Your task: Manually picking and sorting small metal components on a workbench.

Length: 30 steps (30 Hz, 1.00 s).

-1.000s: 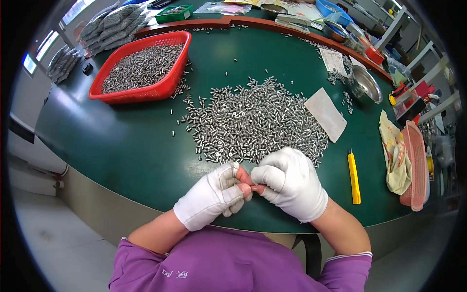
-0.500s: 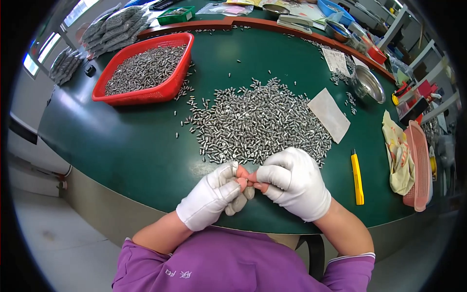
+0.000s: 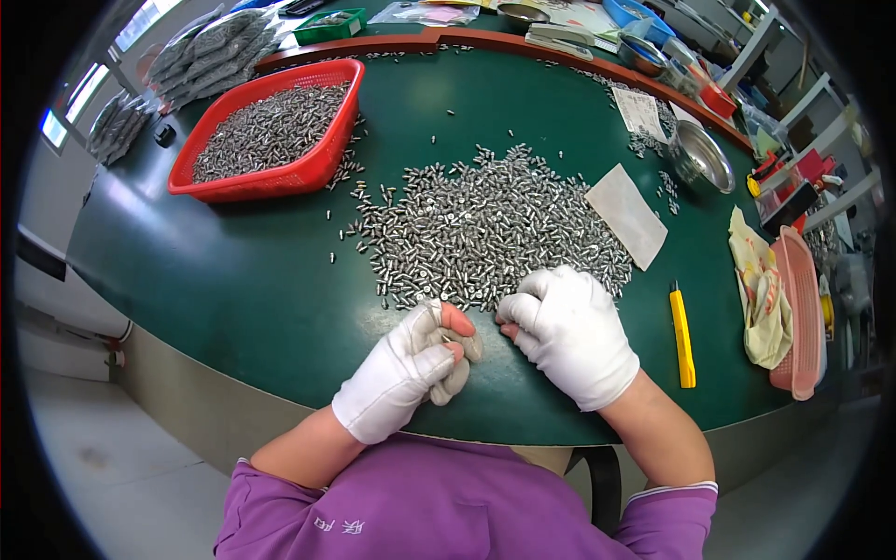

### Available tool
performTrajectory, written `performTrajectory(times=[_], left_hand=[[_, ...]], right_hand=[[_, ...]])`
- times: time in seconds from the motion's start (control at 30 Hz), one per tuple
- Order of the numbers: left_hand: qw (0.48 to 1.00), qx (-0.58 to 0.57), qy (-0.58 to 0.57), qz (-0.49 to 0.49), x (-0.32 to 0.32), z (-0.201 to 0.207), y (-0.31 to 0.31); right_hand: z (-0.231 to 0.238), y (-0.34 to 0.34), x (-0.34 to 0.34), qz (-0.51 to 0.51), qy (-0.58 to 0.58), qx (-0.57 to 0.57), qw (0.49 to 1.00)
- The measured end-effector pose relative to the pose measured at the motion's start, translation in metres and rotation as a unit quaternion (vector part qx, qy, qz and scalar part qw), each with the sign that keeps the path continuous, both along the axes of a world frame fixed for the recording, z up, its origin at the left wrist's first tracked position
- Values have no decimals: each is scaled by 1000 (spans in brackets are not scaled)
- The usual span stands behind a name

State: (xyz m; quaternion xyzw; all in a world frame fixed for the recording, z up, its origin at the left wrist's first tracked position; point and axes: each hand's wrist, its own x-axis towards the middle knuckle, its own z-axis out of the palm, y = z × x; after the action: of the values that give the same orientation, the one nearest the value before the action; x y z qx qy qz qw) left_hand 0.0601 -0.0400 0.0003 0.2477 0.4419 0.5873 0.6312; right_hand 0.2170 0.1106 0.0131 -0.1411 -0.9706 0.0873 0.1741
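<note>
A broad heap of small silvery metal parts [image 3: 485, 224], pin-like with stepped ends, covers the middle of the green table. Just below its near edge is my left hand [image 3: 401, 373], in a white glove with the thumb and index tips bare. Its fingers are curled inward, with a small gap between thumb and index; whatever lies inside the curl is too small to make out. My right hand [image 3: 574, 336], gloved the same way, is at the heap's near right edge. Its fingertips are drawn together and mostly hidden under the hand. The two hands are apart.
A red basket [image 3: 322, 173] full of similar parts stands at the far left, near stacked bags [image 3: 210, 51]. Right of the heap lie a pale sheet [image 3: 627, 217], a yellow cutter [image 3: 682, 341], a metal bowl [image 3: 700, 159], and a pink basket [image 3: 798, 317] with a cloth [image 3: 765, 299].
My hands were together, fingertips meeting. Now they have parted: the right has moved slightly up and right toward the heap, and the left thumb and index have spread a little.
</note>
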Motion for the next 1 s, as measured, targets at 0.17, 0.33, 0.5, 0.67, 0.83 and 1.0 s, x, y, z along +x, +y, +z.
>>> performTrajectory(times=[0.17,0.33,0.5,0.67,0.83,1.0], left_hand=[[997,-49,32,-53,-1,9,3],[995,-71,34,-61,1,10,3],[998,-48,10,-36,0,7,0],[998,-63,19,-23,2,8,0],[999,-31,11,-23,0,4,0],[999,-24,17,13,4,5,0]], right_hand=[[1,1,-1,73,135,-109,982],[3,-4,-4,107,151,-181,966],[6,-1,-4,102,188,-150,965],[5,-1,-4,120,168,-145,968],[5,1,-4,71,149,-87,982],[2,13,-2,-9,122,-8,992]])
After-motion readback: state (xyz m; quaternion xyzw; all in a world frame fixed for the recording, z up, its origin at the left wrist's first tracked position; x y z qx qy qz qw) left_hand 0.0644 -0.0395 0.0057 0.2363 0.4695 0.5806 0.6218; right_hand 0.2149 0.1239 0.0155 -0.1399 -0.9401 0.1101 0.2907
